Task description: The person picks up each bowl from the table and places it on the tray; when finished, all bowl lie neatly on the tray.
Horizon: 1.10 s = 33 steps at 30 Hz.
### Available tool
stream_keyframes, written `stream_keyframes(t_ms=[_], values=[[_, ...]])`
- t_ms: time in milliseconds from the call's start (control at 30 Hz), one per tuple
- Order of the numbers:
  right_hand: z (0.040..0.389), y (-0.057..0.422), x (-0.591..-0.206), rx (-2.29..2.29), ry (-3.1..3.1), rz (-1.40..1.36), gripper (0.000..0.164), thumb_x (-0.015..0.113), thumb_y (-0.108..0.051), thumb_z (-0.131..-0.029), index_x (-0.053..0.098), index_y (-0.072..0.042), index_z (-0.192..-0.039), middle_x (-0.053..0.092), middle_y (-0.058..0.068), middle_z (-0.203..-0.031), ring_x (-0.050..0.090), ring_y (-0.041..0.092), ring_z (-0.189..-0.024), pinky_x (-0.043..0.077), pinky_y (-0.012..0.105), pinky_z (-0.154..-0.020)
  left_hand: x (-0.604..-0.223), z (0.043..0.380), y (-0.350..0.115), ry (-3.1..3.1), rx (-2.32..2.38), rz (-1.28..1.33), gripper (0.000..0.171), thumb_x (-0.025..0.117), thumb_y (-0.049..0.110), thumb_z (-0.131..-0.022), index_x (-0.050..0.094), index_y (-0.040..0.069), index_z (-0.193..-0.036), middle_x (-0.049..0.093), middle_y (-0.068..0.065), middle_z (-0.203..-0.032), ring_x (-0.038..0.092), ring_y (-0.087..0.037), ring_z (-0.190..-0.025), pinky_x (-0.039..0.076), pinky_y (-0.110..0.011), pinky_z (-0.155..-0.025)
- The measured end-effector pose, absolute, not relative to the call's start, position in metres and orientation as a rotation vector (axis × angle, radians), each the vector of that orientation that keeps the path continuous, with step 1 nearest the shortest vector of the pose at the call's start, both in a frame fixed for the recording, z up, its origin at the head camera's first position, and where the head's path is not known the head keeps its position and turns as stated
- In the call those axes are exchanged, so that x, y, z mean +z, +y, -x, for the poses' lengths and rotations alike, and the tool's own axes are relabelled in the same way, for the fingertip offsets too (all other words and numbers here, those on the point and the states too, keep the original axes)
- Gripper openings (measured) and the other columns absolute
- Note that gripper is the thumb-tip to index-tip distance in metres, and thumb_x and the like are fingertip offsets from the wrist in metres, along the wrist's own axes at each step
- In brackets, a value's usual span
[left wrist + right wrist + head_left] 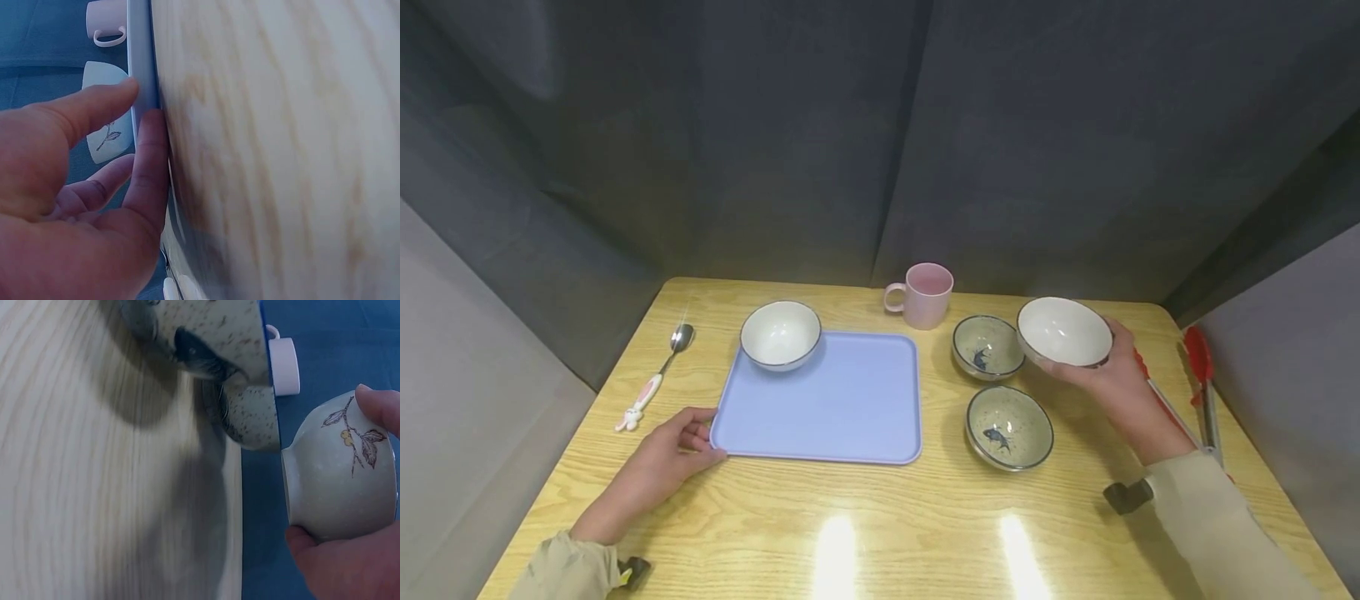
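My right hand [1112, 375] grips a white bowl [1064, 332] with a dark rim, raised off the table behind the right-hand bowls. The right wrist view shows a leafy twig with yellow fruit on this bowl's [347, 462] outside. My left hand [681, 442] holds the near left corner of a light blue tray [850, 408], thumb at its front edge and fingers at its left side. A second white bowl [781, 335] sits on the tray's far left corner. Close to the raised bowl stand two speckled bowls, a far one [988, 346] and a near one [1009, 429], each with a blue fish inside.
A pink mug [927, 296] stands behind the tray, handle to the left. Left of the tray lies a spoon [655, 385] with a rabbit handle. Red-tipped tongs [1206, 392] lie by the right edge. A dark curtain [775, 150] hangs behind the wooden table [910, 533].
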State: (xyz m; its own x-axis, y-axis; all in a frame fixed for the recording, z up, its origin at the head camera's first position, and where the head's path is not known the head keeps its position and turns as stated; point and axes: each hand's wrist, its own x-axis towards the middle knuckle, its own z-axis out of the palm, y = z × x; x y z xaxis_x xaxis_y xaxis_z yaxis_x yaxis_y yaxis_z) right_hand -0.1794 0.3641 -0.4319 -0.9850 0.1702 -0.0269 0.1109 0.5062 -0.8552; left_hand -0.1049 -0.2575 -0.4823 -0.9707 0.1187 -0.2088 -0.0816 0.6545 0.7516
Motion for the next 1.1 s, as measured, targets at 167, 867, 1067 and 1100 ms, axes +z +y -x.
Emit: stream_keyframes(t_ms=[167,867,1067,1100], values=[[0.183,0.355,-0.427,1.476,-2.689,0.209,0.119,0.091,-0.030,-0.095,0.008,-0.008,-0.178,0.029,0.023,-0.179,0.045,0.041,-0.153,0.050,0.030,-0.112,-0.484,0.104,-0.259,2.636,1.219,-0.025,0.070,0.087,0.018,-0.100,0.054,-0.007,-0.156,0.068,-0.015,-0.122,0.067,-0.020,-0.106,0.058,-0.021,-0.079],[0.186,0.327,-0.416,1.565,-2.711,0.071,0.120,0.094,-0.026,-0.093,0.010,-0.008,-0.177,0.026,0.024,-0.179,0.045,0.043,-0.154,0.051,0.041,-0.119,-0.488,0.106,-0.261,2.627,1.233,-0.044,0.069,0.086,0.020,-0.101,0.054,-0.005,-0.157,0.068,-0.014,-0.124,0.067,-0.019,-0.107,0.059,-0.022,-0.081],[0.186,0.314,-0.411,1.642,-2.700,0.026,0.120,0.091,-0.022,-0.094,0.005,-0.010,-0.177,0.020,0.022,-0.180,0.041,0.042,-0.157,0.046,0.048,-0.124,-0.488,0.106,-0.261,2.636,1.218,-0.047,0.070,0.086,0.020,-0.101,0.054,-0.005,-0.157,0.068,-0.014,-0.123,0.067,-0.017,-0.105,0.058,-0.021,-0.081],[0.186,0.312,-0.410,1.652,-2.699,0.017,0.120,0.091,-0.022,-0.094,0.005,-0.011,-0.177,0.021,0.021,-0.180,0.041,0.042,-0.157,0.046,0.047,-0.124,-0.487,0.105,-0.261,2.636,1.219,-0.045,0.070,0.086,0.020,-0.100,0.054,-0.005,-0.157,0.068,-0.014,-0.123,0.067,-0.018,-0.105,0.058,-0.021,-0.081]])
